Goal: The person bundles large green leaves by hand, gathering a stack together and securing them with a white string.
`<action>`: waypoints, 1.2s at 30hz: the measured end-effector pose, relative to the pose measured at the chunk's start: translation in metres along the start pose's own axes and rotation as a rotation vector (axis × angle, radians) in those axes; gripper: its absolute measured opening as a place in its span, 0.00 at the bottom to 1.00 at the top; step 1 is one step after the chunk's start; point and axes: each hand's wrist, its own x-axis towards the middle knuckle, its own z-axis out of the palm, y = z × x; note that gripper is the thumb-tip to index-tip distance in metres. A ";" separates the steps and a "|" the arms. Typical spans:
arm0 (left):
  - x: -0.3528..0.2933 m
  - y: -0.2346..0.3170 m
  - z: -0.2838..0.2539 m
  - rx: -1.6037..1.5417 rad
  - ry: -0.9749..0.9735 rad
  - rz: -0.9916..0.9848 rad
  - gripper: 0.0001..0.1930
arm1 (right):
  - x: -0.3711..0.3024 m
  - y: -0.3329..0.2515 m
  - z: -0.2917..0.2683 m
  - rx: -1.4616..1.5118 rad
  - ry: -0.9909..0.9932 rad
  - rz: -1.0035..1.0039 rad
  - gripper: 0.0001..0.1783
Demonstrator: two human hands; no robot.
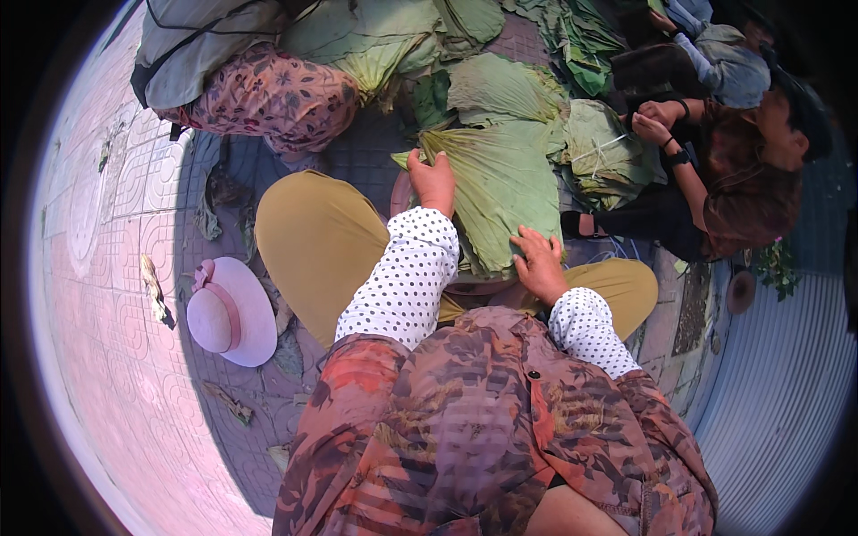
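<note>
A stack of large folded green leaves [509, 183], which look like lotus leaves, lies across my lap between my bent knees. My left hand [433, 183] is closed on the leaves near their narrow, gathered left end, with some of its fingers hidden. On the near right edge of the stack rests my right hand [540, 265], its fingers spread and laid on the leaf surface. Beneath the leaves, part of a pinkish rounded rim [400, 195] shows by my left wrist.
More leaves [380, 40] lie ahead, beside a tied leaf bundle [603, 147] at the right. A person in dark clothes [746, 192] sits at the right, another in flowered trousers [277, 94] at the far left. A pink hat [231, 311] lies on the paving left.
</note>
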 end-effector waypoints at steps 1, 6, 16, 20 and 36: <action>0.004 -0.003 -0.002 0.026 0.021 -0.044 0.22 | -0.001 0.001 0.000 -0.010 -0.029 0.002 0.25; 0.005 -0.013 -0.013 0.103 0.077 -0.141 0.14 | -0.001 0.004 0.002 -0.025 -0.077 -0.017 0.25; -0.001 0.007 -0.018 0.423 0.085 -0.241 0.24 | 0.000 0.007 0.001 -0.026 -0.098 -0.041 0.25; -0.022 0.030 -0.006 0.542 0.144 0.037 0.26 | 0.000 0.015 0.003 -0.027 -0.105 -0.028 0.25; -0.068 0.065 0.016 0.016 -0.300 0.398 0.31 | -0.002 0.014 0.004 -0.029 -0.073 -0.018 0.26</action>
